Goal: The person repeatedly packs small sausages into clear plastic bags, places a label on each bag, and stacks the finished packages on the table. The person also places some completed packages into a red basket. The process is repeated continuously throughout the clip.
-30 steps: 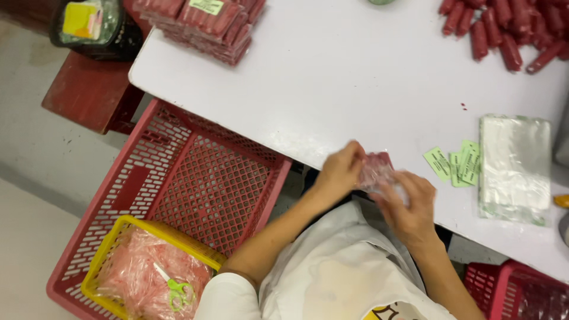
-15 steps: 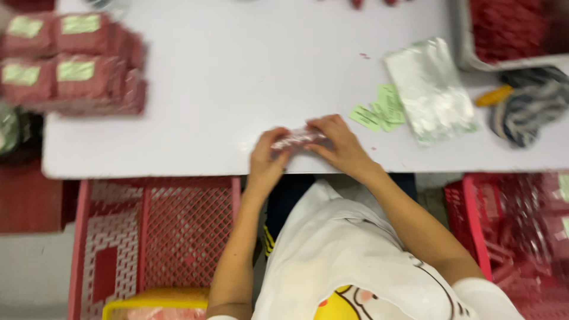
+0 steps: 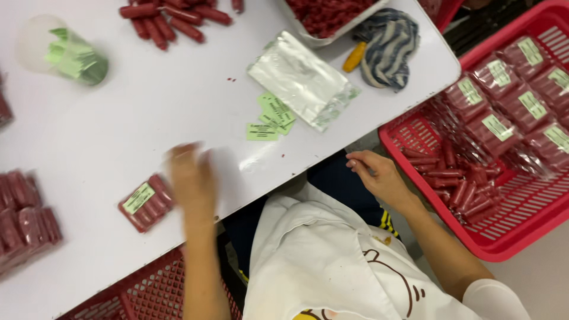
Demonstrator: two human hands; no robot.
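Both hands are empty: the left hand point(image 3: 191, 178), blurred, hovers open just beside one clear flat packet of red sausages with a green label point(image 3: 146, 202) lying near the white table's point(image 3: 148, 118) edge; the right hand point(image 3: 376, 175), loosely curled, hangs off the edge near three small green paper labels point(image 3: 269, 118).

A small clear plastic pack of red sausages with a green label point(image 3: 146, 202) lies flat on the white table point(image 3: 148, 118).
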